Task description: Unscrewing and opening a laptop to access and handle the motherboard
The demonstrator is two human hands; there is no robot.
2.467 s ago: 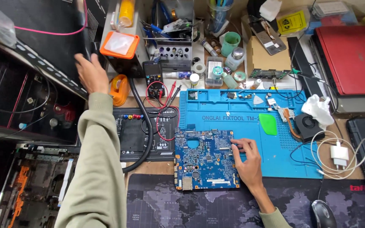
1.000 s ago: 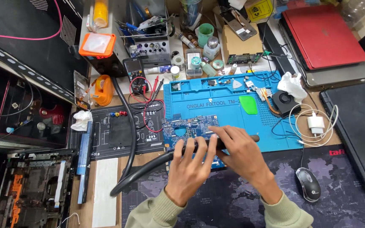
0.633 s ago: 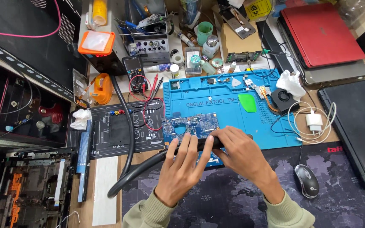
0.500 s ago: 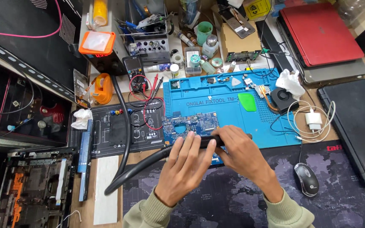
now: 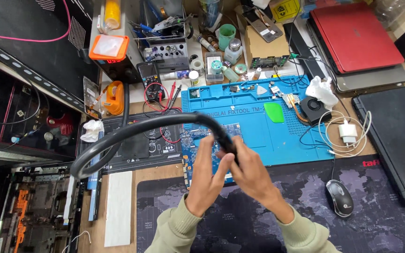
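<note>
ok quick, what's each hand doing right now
left hand: closed around the end of the black hose.
right hand: gripping the same hose end, above the blue circuit board.

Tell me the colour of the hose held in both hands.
Black hose, clearest in the head view.

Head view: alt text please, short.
Both hands, left hand and right hand, grip the end of a thick black hose above a blue circuit board on a blue mat, on a cluttered workbench.
</note>
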